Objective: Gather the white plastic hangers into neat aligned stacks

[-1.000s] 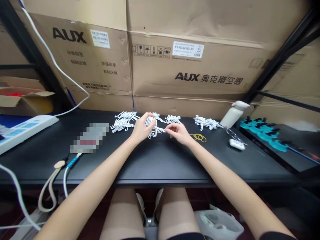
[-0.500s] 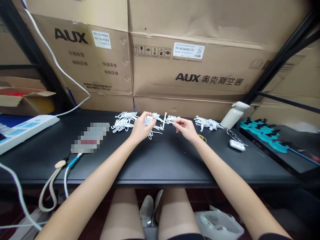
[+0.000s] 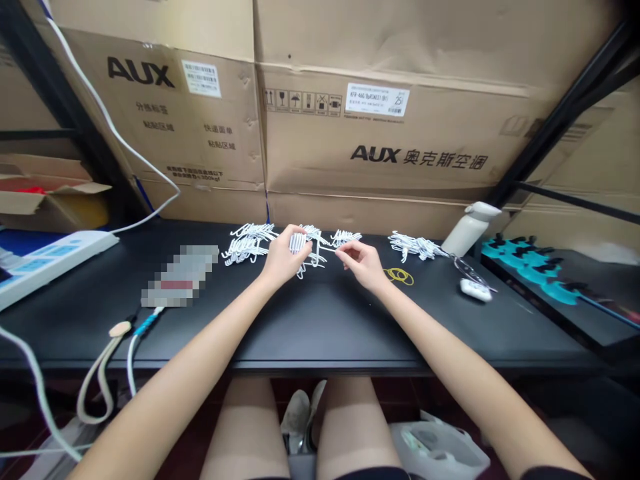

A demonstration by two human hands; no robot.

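Note:
My left hand (image 3: 285,255) is wrapped round a bundle of white wire hooks (image 3: 299,243), its thumb and fingers closed on the stack. My right hand (image 3: 363,262) pinches the end of a single white wire hook (image 3: 327,249), which reaches left toward that bundle. More white hooks lie in a pile (image 3: 245,243) left of my left hand and in a small heap (image 3: 346,237) behind my right fingers. Farther right lies another pile of hooks (image 3: 413,245). Yellow rubber bands (image 3: 400,276) rest beside my right wrist.
A white bottle (image 3: 470,229), a pair of scissors (image 3: 467,270) and a white earbud case (image 3: 475,290) are at the right. A blurred-out device (image 3: 181,275) and a power strip (image 3: 55,263) lie left. Large cardboard boxes (image 3: 380,180) stand along the back.
My right hand has moved slightly left and down. The hook at its fingertips, upright before, now lies roughly level between my hands. More of the yellow bands shows. My left hand stays put.

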